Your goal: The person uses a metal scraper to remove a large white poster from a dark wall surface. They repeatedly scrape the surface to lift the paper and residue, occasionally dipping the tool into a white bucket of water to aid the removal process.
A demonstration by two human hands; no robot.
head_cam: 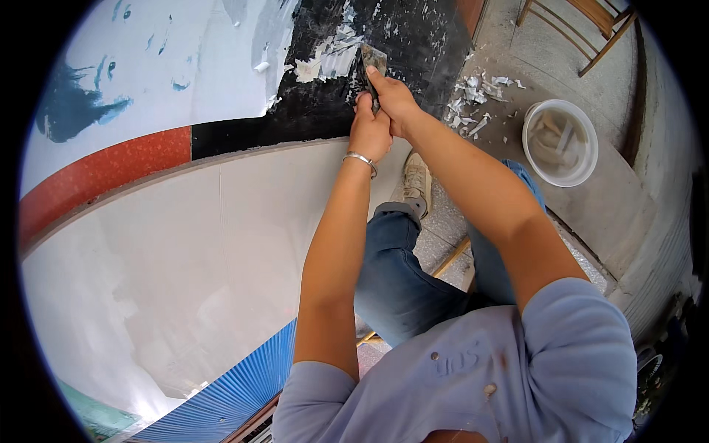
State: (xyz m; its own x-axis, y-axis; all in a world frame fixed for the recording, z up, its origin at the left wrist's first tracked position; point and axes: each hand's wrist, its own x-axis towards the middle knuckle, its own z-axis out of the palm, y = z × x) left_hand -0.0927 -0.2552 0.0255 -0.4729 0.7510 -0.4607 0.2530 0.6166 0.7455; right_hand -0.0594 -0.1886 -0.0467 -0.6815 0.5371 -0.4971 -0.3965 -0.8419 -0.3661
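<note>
My right hand [394, 101] grips a scraper, thumb pressed along its stained, paint-marked blade [376, 54]. Just below, my left hand [370, 133], with a silver bangle on the wrist, is closed around the lower part of the same tool; the fingers hide most of the handle. The blade lies against a black panel [321, 105], at the edge of a torn patch of white paper [338, 58]. Left of that patch, a large white poster sheet [183, 72] with blue markings still covers the panel, its right edge ragged and curling.
White paper scraps [473, 102] litter the floor by the panel. A round white plastic tub [560, 143] of cloudy water stands right of my arms. A wooden chair [595, 16] is at the upper right. A red border strip [111, 171] edges the panel above a pale wall [183, 249].
</note>
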